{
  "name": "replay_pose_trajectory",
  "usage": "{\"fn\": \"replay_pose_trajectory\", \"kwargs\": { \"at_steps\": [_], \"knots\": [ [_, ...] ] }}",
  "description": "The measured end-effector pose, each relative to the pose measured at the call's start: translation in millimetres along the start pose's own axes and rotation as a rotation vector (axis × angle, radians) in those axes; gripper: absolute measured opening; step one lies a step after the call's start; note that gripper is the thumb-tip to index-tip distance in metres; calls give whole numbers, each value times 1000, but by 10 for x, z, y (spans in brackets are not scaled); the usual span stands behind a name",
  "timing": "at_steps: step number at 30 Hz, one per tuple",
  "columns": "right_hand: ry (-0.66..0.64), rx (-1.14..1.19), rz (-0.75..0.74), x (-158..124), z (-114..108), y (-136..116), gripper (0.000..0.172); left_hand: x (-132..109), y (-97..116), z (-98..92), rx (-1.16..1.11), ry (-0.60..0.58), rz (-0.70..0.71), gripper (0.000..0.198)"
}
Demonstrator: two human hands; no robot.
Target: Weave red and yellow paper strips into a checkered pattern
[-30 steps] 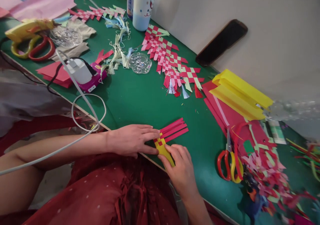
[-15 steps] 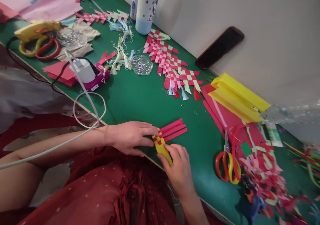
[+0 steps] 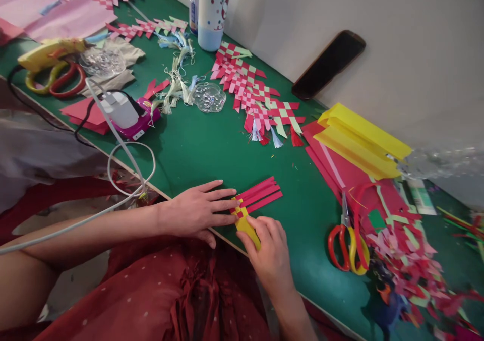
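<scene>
A small paper weaving (image 3: pixel 248 229) of yellow and dark pink strips lies near the table's front edge. Its loose pink strips (image 3: pixel 262 193) fan out toward the upper right, and yellow and pink squares cross in the woven part. My left hand (image 3: pixel 198 207) lies flat with fingers spread, the fingertips resting on the woven squares and partly hiding them. Between thumb and fingers, my right hand (image 3: pixel 269 245) pinches the solid yellow end.
Red-and-yellow-handled scissors (image 3: pixel 348 245) lie at right beside paper scraps (image 3: pixel 408 260) and yellow folded paper (image 3: pixel 363 139). Finished woven paper pieces (image 3: pixel 257 89), a dish of beads (image 3: pixel 209 98) and a bottle (image 3: pixel 214 15) stand farther back. A white cable (image 3: pixel 124 149) crosses above my left forearm.
My left hand's fingers have spread wider and now reach farther over the woven squares. My right hand keeps its pinch on the yellow end. The view has shifted slightly.
</scene>
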State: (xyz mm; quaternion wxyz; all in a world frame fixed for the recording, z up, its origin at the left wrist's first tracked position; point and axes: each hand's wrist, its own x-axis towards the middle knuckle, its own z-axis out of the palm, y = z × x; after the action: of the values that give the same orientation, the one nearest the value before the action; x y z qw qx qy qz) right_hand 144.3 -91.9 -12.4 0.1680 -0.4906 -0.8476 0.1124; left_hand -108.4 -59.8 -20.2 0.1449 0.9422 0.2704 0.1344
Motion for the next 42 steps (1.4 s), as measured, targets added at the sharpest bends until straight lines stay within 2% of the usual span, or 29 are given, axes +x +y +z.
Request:
{"fn": "replay_pose_trajectory", "kwargs": {
  "at_steps": [5,11,16,25,30,35,42],
  "knots": [
    [-18,-2,-6,-21,-55,-3,28,3,6,0,27,-17,-11,66],
    [-1,41,-21,14,-123,8,21,30,14,-24,29,-16,8,67],
    [19,8,7,114,-97,-23,15,32,36,-47,30,-20,16,69],
    [-27,39,43,142,-87,-30,13,21,-6,-69,-4,-44,43,71],
    [-31,58,48,143,-82,-15,12,21,-16,-59,-23,-40,6,79],
    [-46,63,61,143,-75,-4,12,11,-6,-75,-19,-48,-6,78],
    [-26,52,50,147,-78,-11,15,-15,19,-98,29,-112,-10,84]
  ]
}}
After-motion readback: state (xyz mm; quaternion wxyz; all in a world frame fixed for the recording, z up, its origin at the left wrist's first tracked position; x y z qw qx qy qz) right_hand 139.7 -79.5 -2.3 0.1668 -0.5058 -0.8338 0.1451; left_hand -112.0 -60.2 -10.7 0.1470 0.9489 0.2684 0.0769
